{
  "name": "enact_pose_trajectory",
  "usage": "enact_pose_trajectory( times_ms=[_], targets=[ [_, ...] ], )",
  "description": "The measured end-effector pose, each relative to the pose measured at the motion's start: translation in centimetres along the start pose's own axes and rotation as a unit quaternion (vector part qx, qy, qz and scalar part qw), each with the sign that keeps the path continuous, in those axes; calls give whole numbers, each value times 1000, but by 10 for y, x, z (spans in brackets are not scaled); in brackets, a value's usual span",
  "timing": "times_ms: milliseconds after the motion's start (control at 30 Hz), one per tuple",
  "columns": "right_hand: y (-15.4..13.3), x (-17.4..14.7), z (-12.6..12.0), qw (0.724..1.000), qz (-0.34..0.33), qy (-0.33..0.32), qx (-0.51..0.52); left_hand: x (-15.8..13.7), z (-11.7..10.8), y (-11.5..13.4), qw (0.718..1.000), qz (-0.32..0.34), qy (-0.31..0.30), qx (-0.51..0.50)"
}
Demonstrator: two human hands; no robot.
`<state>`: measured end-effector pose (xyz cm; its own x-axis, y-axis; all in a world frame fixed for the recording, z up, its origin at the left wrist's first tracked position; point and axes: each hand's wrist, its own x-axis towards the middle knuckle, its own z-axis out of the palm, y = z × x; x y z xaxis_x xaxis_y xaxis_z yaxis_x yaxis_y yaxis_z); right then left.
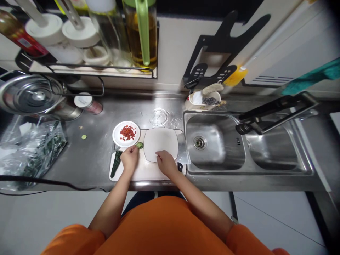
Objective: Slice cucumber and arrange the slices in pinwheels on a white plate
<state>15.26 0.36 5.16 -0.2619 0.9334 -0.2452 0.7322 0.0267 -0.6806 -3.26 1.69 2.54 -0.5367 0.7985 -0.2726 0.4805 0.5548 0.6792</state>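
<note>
My left hand (130, 158) is closed, its fingertips pinching at a small stack of green cucumber slices (139, 145) on the white cutting board (142, 173). Over the lower part of a white, rounded-square plate (160, 140) is my right hand (166, 163), fingers drawn together; what they hold, if anything, is too small to make out. The plate rests on the board. A dark green piece of cucumber (116, 163) lies left of my left hand. Just behind that hand stands a round white plate (115, 134) with chopped red pieces (128, 133). A knife (182, 148) lies right of the square plate, partly covered.
A double steel sink (216, 141) with a black faucet (265, 113) is on the right. Plastic-bagged greens (39, 152), a lidded pot (37, 94) and a jar (89, 102) stand left. Bottles fill a wall rack (92, 69). One small green slice (84, 136) lies on the counter.
</note>
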Motion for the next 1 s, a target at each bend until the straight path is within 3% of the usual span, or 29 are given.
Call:
enact_pose_trajectory(
  times_ms=[300,467,633,800,1000],
  targets=[
    [6,1,-1,1000,0,5,20,-5,-8,9,995,-27,-18,-96],
    [6,15,-8,990,14,31,135,-12,-17,28,977,3,-141,-162],
    [6,30,-27,955,57,-23,290,-14,-8,45,937,24,-277,-210],
    [12,34,-36,919,70,-46,386,-10,5,51,920,4,-332,-207],
    [23,38,-33,895,157,-23,416,-3,19,58,914,20,-355,-195]
  ],
)
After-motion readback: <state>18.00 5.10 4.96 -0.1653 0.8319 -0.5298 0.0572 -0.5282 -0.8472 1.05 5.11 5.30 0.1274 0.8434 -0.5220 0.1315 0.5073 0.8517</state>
